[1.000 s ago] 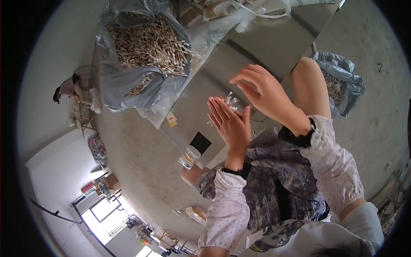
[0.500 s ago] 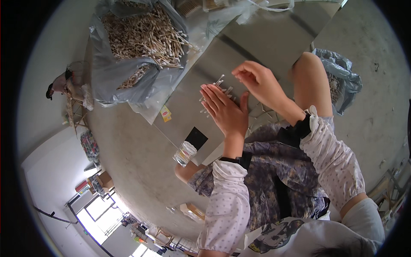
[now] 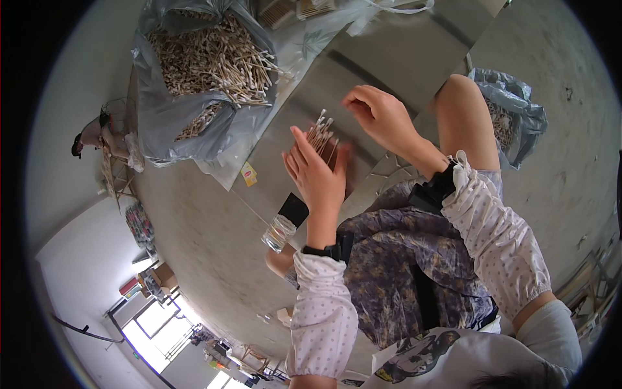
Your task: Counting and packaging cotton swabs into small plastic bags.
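In front of me, a small bunch of cotton swabs [image 3: 321, 133] is gathered between the thumb and fingers of my left hand [image 3: 315, 178]. Their white tips stick out beyond the hand, and the thumb is smeared by motion. My right hand [image 3: 387, 123] hovers to the right of the bunch, apart from it. Its fingers are curled together, and whatever they may hold is hidden. Under both hands is a grey smooth tabletop [image 3: 414, 45]. At the far left, a grey plastic bag [image 3: 240, 133] lies open around a big heap of loose cotton swabs [image 3: 214, 58].
A clear plastic container [image 3: 278, 233] and a black square [image 3: 294, 210] sit at the table's near-left edge. Close by lies a yellow card [image 3: 249, 174]. Another grey bag [image 3: 535, 120] with swabs stands right of my knee. Packed swabs [image 3: 280, 13] lie at the back.
My left hand has shifted left and turned from lying flat over the swabs to gathering them in a bunch. My right hand has moved slightly left, its fingers still curled.
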Available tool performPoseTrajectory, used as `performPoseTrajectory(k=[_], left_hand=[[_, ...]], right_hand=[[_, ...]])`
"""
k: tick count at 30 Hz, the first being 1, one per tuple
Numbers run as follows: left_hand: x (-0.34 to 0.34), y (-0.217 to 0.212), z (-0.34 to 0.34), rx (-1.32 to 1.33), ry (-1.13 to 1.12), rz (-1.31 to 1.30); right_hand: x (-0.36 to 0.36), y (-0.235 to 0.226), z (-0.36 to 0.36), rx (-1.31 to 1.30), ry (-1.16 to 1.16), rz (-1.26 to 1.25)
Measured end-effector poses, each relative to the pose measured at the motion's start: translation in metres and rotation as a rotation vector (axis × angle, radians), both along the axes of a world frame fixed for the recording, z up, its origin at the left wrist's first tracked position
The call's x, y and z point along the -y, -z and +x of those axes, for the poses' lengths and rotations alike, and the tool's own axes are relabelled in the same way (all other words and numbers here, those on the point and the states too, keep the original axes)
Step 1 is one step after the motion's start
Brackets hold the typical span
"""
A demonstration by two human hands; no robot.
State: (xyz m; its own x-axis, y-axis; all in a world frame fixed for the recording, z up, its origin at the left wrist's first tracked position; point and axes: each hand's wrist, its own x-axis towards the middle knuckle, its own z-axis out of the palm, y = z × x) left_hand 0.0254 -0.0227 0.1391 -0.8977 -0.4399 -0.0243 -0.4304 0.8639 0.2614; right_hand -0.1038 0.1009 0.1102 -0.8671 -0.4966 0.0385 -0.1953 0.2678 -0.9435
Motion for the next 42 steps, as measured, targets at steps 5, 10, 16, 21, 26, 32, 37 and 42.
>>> performPoseTrajectory(k=[5, 10, 16, 21, 26, 32, 37, 42], left_hand=[[-0.011, 0.002, 0.012, -0.058, -0.020, -0.039], [-0.015, 0.025, -0.002, 0.008, -0.011, -0.160], [0.014, 0.035, -0.026, 0.054, -0.049, -0.148], [0.026, 0.029, -0.025, 0.052, -0.067, -0.183], [0.004, 0.016, -0.005, 0.040, 0.025, -0.017], [-0.014, 0.010, 0.012, -0.082, -0.016, -0.005], [-0.013, 0.023, 0.003, -0.020, -0.016, -0.096], [0.019, 0.031, -0.020, 0.044, -0.092, -0.145]], right_hand=[[0.001, -0.001, 0.000, -0.012, -0.034, -0.037], [0.006, 0.002, 0.004, 0.007, -0.010, -0.037], [0.001, 0.003, 0.002, -0.037, -0.007, -0.013], [0.006, -0.001, 0.005, -0.045, -0.005, -0.013], [0.002, 0.003, 0.004, -0.043, -0.009, 0.011], [0.003, 0.000, 0.003, -0.041, -0.018, 0.020], [0.004, 0.001, 0.004, -0.038, -0.018, 0.017], [0.003, 0.002, 0.004, -0.069, -0.012, -0.005]])
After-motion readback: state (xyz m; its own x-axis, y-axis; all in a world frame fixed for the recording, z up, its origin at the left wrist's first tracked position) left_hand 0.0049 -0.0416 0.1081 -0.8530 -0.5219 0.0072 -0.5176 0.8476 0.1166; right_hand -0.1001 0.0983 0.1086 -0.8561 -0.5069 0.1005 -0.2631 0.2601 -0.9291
